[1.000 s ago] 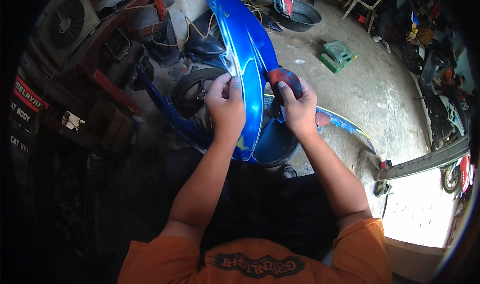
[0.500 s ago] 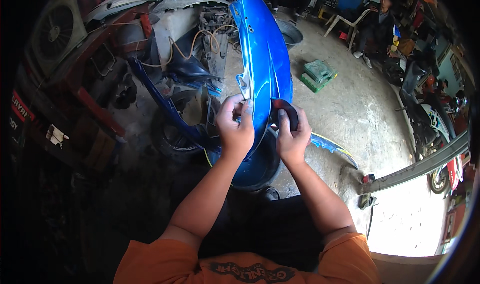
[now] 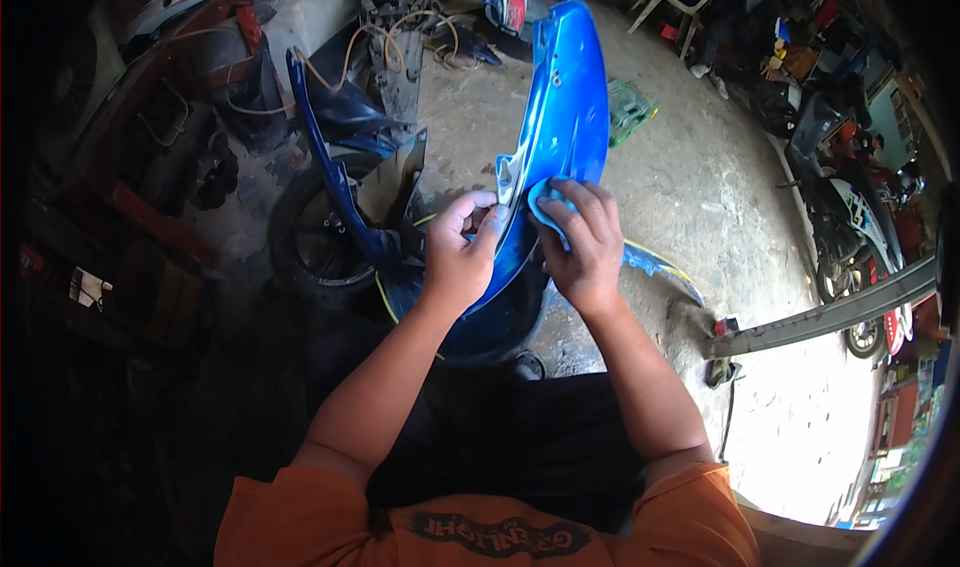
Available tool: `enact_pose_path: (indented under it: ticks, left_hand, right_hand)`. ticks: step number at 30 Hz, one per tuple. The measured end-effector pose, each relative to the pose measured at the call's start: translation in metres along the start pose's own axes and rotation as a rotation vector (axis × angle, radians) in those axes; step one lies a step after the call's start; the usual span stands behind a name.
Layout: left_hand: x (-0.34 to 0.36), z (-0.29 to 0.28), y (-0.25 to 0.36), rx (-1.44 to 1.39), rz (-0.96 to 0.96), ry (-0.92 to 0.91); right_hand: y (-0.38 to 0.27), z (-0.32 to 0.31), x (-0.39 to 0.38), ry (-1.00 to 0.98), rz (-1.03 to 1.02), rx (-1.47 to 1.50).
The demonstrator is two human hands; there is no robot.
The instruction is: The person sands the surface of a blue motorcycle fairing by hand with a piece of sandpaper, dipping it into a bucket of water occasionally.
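A long, glossy blue motorcycle body panel (image 3: pixel 578 87) stands tilted in front of me, its upper end leaning away and slightly right. My left hand (image 3: pixel 462 247) pinches its left edge, thumb on top, close to a pale grey bracket-like tab. Against the panel's face, my right hand (image 3: pixel 588 242) presses a thin bent sheet (image 3: pixel 543 199) that looks like sandpaper, light blue on the side that shows; its fingers are closed over it. Beneath both hands sits a dark round tub (image 3: pixel 500 332), partly hidden by the panel and my wrists.
At the left a narrow blue trim piece (image 3: pixel 338 182) leans beside a wheel (image 3: pixel 330 229). A yellow-edged blue part (image 3: pixel 665 267) lies right of the tub. Beyond are a green case (image 3: pixel 630 112) and a seated person (image 3: pixel 740 27). A metal rail (image 3: pixel 830 315) crosses at right.
The panel has tilted, its top shifting right and lower. My right hand has turned from pinching the sheet upright to laying its fingers over it on the panel. The view has shifted slightly.
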State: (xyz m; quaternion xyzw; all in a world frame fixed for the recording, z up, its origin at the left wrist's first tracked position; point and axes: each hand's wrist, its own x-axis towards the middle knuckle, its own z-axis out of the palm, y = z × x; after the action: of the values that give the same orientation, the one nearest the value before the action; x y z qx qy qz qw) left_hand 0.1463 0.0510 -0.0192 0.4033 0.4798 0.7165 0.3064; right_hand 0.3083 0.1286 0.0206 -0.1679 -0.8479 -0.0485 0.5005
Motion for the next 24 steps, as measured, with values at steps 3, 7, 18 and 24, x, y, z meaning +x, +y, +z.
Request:
enact_pose_path:
  ticks: [3,7,18,24]
  left_hand:
    - [0.001,-0.005,0.004,-0.066,-0.106,-0.072]
    - [0.001,0.000,0.009,-0.194,-0.098,-0.011]
    - [0.007,-0.004,0.035,-0.155,-0.169,-0.065]
    - [0.004,-0.012,0.034,-0.076,-0.290,-0.075]
  right_hand:
    - [-0.003,0.001,0.000,-0.010,-0.054,-0.017]
    - [-0.008,0.002,0.002,-0.017,-0.148,-0.034]
    - [-0.002,-0.001,0.005,0.103,-0.116,-0.145]
    - [-0.002,0.000,0.002,0.026,-0.114,-0.071]
